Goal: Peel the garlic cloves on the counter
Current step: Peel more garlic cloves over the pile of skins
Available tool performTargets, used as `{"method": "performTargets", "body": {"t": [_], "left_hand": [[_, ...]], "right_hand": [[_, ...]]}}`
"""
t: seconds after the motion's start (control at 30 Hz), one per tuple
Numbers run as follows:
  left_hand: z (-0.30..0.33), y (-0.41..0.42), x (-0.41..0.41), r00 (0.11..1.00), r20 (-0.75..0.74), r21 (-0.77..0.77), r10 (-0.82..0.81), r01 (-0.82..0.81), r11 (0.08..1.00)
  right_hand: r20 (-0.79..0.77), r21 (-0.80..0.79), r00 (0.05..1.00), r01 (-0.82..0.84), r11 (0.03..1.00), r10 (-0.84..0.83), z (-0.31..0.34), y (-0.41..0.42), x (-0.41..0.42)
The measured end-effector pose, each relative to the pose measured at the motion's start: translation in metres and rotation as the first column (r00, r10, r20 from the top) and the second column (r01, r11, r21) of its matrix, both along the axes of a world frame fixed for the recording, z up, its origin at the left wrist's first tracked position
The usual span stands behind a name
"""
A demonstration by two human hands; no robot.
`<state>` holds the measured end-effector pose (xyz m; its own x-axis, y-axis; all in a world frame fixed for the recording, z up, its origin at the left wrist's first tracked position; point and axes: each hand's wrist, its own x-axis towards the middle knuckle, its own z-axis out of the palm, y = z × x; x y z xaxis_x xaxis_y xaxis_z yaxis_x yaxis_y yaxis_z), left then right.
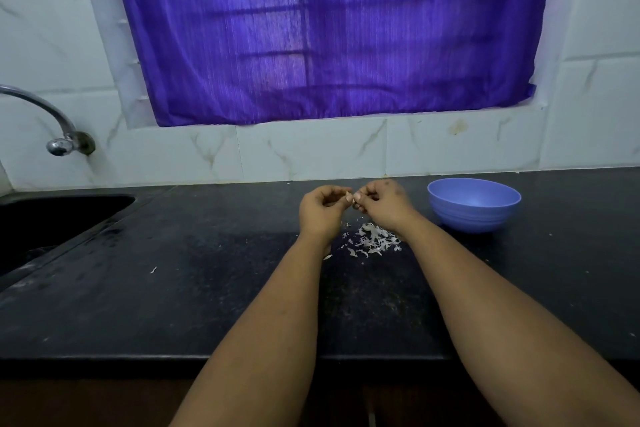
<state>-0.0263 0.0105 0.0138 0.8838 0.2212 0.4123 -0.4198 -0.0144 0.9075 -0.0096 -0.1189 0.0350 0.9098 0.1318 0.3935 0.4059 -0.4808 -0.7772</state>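
My left hand and right hand meet mid-frame above the surface, both pinching one clove between the fingertips. Skins lie heaped just below; the bowl stands to the right. The clove is small and barely shows: if I tug the skin too hard it could slip, drop among the skins, or skid toward the sink at left
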Motion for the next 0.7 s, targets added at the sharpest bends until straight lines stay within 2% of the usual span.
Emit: {"method": "performTargets", "body": {"t": [0.3,0.7], "left_hand": [[-0.0011,0.0015,0.0014,0.999,0.042,0.013,0.02,-0.02,1.0],[0.001,0.0026,0.0016,0.997,-0.016,-0.126,-0.071,0.069,0.99]], "right_hand": [[0.086,-0.139,0.995,0.065,0.988,-0.053,0.0025,0.0022,-0.003],[0.085,-0.158,0.996,0.053,0.986,-0.04,0.0024,0.0024,-0.0051]]}}
